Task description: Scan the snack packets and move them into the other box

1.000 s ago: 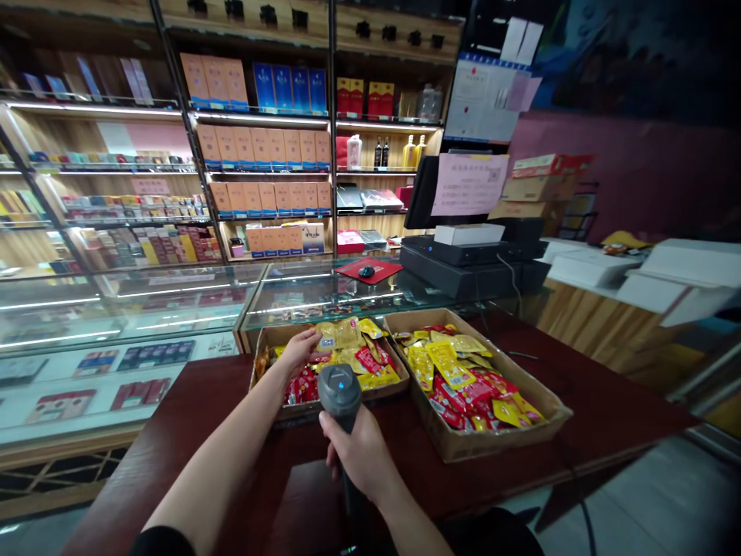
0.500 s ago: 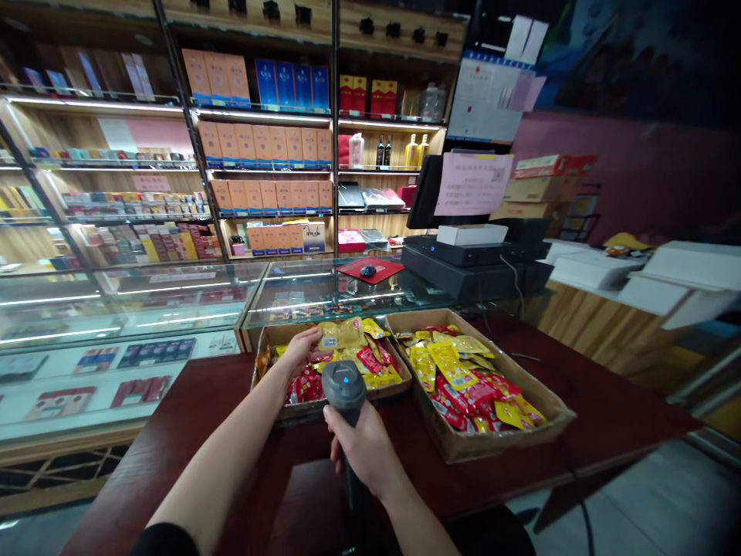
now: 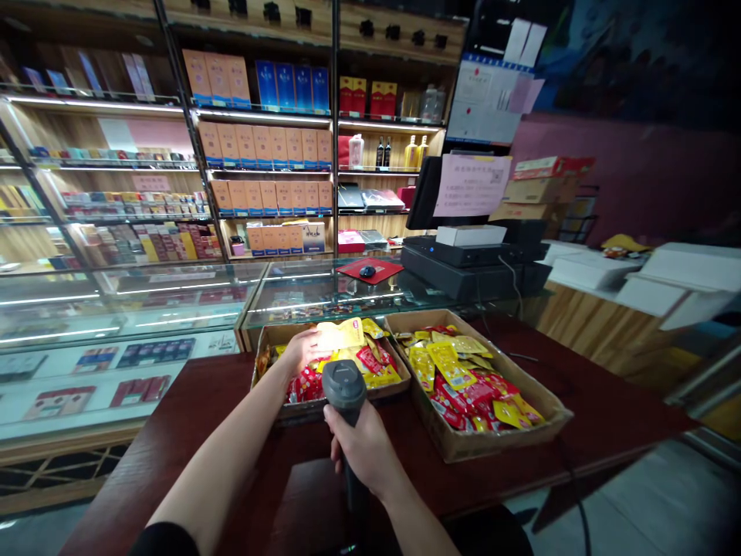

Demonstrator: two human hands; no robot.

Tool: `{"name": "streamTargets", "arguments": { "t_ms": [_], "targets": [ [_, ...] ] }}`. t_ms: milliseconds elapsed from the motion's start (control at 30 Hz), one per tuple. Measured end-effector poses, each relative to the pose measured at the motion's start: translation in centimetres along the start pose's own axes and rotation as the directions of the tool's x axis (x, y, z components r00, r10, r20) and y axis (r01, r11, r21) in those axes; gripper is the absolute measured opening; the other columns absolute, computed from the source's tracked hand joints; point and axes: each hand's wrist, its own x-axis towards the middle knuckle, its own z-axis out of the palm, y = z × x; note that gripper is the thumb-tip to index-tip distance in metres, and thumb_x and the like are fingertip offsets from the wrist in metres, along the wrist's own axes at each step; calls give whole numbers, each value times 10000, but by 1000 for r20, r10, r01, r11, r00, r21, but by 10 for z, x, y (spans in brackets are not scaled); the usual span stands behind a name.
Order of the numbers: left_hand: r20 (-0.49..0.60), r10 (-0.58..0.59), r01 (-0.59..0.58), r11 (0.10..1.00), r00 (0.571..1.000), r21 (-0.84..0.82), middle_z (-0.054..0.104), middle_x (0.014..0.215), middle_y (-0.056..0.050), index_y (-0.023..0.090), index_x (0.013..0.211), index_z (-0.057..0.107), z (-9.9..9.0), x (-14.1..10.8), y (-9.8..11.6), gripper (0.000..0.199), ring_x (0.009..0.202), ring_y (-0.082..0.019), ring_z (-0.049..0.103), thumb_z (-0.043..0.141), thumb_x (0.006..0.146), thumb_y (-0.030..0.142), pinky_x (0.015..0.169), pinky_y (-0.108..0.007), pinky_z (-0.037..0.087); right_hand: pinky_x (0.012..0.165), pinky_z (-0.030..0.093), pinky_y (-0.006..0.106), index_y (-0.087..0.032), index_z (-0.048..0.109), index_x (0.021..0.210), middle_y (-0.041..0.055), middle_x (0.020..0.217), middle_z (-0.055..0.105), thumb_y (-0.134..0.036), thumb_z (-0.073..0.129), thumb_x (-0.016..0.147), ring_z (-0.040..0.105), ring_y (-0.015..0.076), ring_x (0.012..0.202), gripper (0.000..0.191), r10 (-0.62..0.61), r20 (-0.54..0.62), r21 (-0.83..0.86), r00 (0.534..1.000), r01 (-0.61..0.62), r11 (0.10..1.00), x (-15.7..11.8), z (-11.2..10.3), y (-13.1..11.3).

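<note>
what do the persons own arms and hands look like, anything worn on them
The left hand and right hand are bare, with no gloves, and no ring or watch shows. The left forearm and right forearm are bare too. A black sleeve shows near the left elbow, at the view's bottom edge.
</note>
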Motion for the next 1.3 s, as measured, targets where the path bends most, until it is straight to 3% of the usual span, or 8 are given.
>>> {"name": "streamTargets", "arguments": {
  "t_ms": [200,300,367,467,600,767,1100,1300],
  "targets": [
    [61,52,-54,998,997,29,698,928,-129,95,1015,605,3,1,0,225,786,-220,695,610,794,136,668,-325,585,322,411,227,-149,565,856,-16,487,564,-504,625,704,507,129,369,391,27,1,100,1000,-27,995,6,-2,-1],
    [54,49,-50,999,997,21,699,929,-123,98,1022,611,5,-2,1,232,766,-203,696,618,792,135,665,-305,587,536,521,258,-143,622,891,42,749,669,-383,703,643,624,160,650,355,-54,-58,224,997,66,972,24,-15,-13],
    [61,35,-35,999,998,5,697,927,-127,96,1039,601,6,-5,2,237,770,-205,696,601,804,126,689,-329,590,660,509,245,-146,658,839,18,755,671,-256,718,610,614,143,716,261,-85,-139,214,987,114,970,46,-30,-25],
    [67,0,1,1000,998,-27,693,914,-117,103,1035,582,10,-9,6,212,774,-205,696,562,824,103,725,-376,591,560,461,209,-148,669,816,-34,568,585,-141,641,613,520,91,523,205,62,-225,248,972,-5,969,85,-59,-46],
    [49,-50,52,997,998,-53,684,892,-92,118,1012,558,25,-9,13,171,760,-186,691,538,843,96,737,-392,594,512,475,224,-126,642,758,-26,503,529,-93,540,659,486,89,431,146,297,-95,300,950,-257,919,123,-96,-64],
    [11,-146,147,989,989,-29,671,852,-63,133,1041,532,72,6,16,192,711,-148,682,526,855,88,710,-356,601,600,551,283,-119,630,811,33,599,604,-72,513,681,617,144,559,181,400,14,382,916,-375,845,133,-140,-69],
    [247,-325,264,931,913,250,669,861,-149,64,1041,572,215,38,-19,239,765,-228,685,441,905,209,704,-362,571,570,539,286,-128,596,785,-1,552,572,-42,507,687,548,125,489,157,357,-291,470,887,-192,861,106,-260,-80],
    [255,-346,243,901,903,361,656,928,-159,93,1068,561,238,46,-30,325,792,-233,672,442,905,348,716,-363,551,547,505,252,-138,563,719,-13,498,532,-65,532,688,515,118,459,85,358,-487,469,797,-108,877,90,-303,-75]
  ]
}}
